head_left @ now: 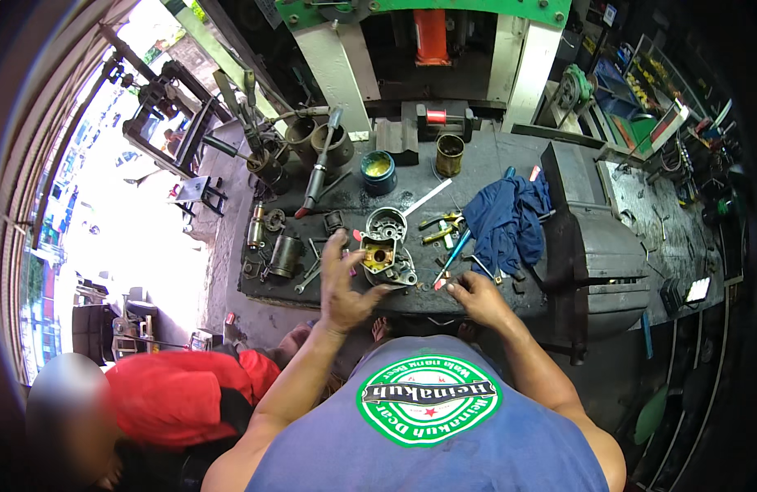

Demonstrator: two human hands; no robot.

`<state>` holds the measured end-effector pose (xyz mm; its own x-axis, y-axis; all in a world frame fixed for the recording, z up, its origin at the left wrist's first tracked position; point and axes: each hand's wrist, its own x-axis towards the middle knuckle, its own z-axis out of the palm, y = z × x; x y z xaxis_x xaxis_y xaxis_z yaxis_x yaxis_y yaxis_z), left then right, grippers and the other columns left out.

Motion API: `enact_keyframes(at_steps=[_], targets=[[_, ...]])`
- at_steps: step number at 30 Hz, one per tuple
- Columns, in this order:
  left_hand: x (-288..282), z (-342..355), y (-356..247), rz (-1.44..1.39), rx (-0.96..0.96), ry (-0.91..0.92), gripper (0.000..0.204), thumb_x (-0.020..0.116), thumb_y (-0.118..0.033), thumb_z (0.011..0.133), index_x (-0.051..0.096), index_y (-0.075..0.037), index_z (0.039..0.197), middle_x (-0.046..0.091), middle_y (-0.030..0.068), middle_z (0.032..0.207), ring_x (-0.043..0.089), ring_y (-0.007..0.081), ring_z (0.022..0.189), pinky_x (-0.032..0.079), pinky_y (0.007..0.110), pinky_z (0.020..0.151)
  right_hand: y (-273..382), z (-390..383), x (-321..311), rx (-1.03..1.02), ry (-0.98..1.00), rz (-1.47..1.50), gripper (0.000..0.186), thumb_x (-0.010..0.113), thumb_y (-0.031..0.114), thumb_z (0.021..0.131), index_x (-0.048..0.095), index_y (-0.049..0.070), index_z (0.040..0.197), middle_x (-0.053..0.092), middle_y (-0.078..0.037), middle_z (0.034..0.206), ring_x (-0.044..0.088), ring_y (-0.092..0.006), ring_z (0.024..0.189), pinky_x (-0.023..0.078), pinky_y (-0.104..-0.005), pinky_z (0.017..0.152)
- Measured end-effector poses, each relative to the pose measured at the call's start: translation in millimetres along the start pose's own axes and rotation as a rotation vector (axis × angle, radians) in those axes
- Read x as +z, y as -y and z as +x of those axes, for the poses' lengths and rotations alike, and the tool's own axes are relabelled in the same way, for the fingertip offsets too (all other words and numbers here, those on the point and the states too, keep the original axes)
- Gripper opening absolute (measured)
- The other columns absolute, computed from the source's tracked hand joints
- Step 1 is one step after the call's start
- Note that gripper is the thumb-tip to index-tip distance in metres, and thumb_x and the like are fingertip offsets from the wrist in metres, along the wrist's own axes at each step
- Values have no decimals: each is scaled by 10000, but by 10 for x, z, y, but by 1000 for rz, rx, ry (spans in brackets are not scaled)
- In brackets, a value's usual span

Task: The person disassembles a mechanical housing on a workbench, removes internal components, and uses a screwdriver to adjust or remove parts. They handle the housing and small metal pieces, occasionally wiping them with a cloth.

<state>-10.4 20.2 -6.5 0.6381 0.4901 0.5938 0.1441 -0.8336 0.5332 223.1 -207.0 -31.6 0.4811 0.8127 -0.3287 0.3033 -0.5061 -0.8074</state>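
My left hand (346, 287) is raised at the left side of an open metal housing (380, 256), its fingers and thumb spread with nothing in them. The housing has a round opening at the far end and a yellowish hollow with a dark hole in the middle. At the bench's front edge, my right hand (483, 302) has its fingers curled in. Its thumb is beside the small red end of a slim blue tool (454, 256); whether it grips anything there is hidden.
A dark blue cloth (510, 215) lies to the right, near yellow-handled pliers (437, 231). Farther back stand a blue tub of yellowish grease (378, 170) and a brass-coloured can (449, 156). A metal cylinder (286, 256) and wrench (307, 279) lie left. A person in red (173, 398) is close at lower left.
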Motion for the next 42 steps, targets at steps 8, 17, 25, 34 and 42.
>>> enact_keyframes(at_steps=[8,17,25,34,42], targets=[[3,-1346,926,-202,-814,-426,621,851,-188,998,552,-35,1521,696,177,1450,742,252,1129,589,379,1005,-649,-425,-221,168,-13,-88,412,790,350,1018,758,-40,1148,788,-287,1062,772,-477,1050,595,-541,915],[359,-2793,1081,208,-910,731,578,831,-334,980,670,-4,1426,737,260,1352,675,363,1321,512,470,1135,-632,-531,-194,75,138,-303,490,741,432,1042,741,-10,1254,775,-288,1203,731,-481,1190,571,-582,1020],[1183,-1658,1250,-8,-484,1084,589,831,-360,975,677,-9,1422,743,254,1335,683,358,1297,521,470,1120,-226,-810,247,193,-250,-172,466,758,399,1022,748,-15,1234,783,-293,1165,743,-482,1154,578,-584,990],[1949,-1024,829,-121,-6,1392,601,830,-390,970,686,-15,1417,750,248,1317,693,351,1270,531,471,1103,-517,-1989,1027,652,-577,-5,419,765,373,1023,761,18,1247,793,-250,1207,740,-458,1185,572,-562,1013],[2306,-1378,-186,-158,440,1699,613,830,-416,965,693,-20,1413,757,243,1300,701,346,1246,540,471,1088,-733,-3011,1813,832,-724,140,464,775,391,1000,824,-46,1147,797,-289,1211,756,-468,1178,585,-539,1021]])
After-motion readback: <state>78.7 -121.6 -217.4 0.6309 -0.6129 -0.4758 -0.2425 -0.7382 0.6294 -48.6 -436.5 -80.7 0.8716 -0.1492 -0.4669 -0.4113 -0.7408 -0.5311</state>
